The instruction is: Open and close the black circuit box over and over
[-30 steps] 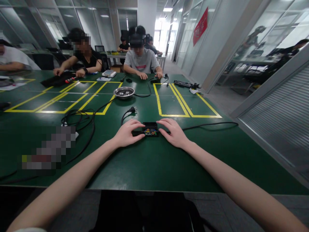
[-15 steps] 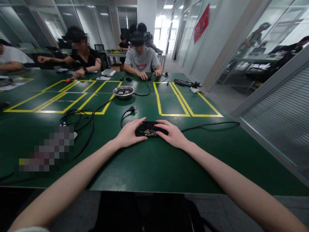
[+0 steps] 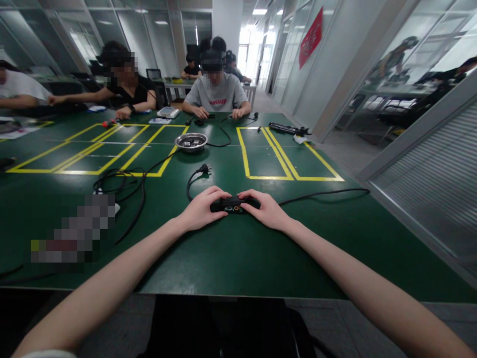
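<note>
A small black box (image 3: pixel 234 204) with coloured parts showing inside lies on the green table (image 3: pixel 238 248) in front of me. My left hand (image 3: pixel 202 208) grips its left end, fingers curled over the top. My right hand (image 3: pixel 263 209) grips its right end the same way. A black lid seems pressed almost flat on the box between my fingers. Black cables leave the box: one runs right (image 3: pixel 324 192), one curls back to a plug (image 3: pixel 203 170).
A metal bowl (image 3: pixel 191 141) with small parts sits farther back. Tangled black cables (image 3: pixel 122 181) lie at the left. Yellow tape outlines (image 3: pixel 268 154) mark the table. Other people work at the far side; a black tool (image 3: pixel 286 130) lies at the back right.
The open box with its coloured parts exposed has been covered: the black lid came down over it and both hands closed in on its ends.
</note>
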Motion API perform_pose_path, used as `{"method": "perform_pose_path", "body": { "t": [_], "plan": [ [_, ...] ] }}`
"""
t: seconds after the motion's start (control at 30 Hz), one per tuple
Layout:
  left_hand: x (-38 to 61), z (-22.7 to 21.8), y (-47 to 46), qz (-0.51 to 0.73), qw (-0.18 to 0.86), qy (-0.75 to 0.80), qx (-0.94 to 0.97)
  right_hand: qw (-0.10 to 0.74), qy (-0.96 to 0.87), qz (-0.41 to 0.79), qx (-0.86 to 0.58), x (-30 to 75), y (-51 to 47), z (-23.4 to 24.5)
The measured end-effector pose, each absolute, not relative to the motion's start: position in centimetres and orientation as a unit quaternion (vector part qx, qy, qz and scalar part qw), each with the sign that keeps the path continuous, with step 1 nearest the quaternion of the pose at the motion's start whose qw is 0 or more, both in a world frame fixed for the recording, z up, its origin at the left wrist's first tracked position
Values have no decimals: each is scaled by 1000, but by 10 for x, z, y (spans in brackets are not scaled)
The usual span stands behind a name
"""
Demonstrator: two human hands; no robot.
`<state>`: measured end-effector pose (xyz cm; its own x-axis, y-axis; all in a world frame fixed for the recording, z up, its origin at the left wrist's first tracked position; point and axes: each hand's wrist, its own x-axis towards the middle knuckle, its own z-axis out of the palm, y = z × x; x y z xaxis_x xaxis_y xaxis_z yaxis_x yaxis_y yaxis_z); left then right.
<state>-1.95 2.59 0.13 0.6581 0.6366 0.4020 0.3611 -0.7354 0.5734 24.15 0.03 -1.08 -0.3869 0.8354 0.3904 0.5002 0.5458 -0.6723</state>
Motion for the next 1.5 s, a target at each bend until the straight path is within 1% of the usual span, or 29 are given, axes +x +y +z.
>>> {"method": "perform_pose_path", "body": {
  "t": [0.13,0.27,0.43,0.57,0.97,1.3,1.5],
  "plan": [
    [-19,1,27,301,225,285,882,383,-793,244,-406,241,-1,-8],
    [-19,-1,30,294,236,277,884,407,-800,227,-378,241,-4,-6],
    [-19,-1,29,290,242,278,883,375,-827,183,-377,243,-8,-5],
    [-20,0,28,283,238,286,884,356,-840,172,-372,244,-8,-5],
    [-20,-1,30,271,174,318,892,307,-866,167,-357,242,-6,-5],
    [-15,6,20,227,165,300,912,255,-894,86,-359,236,-8,-7],
    [-12,3,19,197,118,294,928,245,-895,87,-362,236,-9,-7]
  ]
}}
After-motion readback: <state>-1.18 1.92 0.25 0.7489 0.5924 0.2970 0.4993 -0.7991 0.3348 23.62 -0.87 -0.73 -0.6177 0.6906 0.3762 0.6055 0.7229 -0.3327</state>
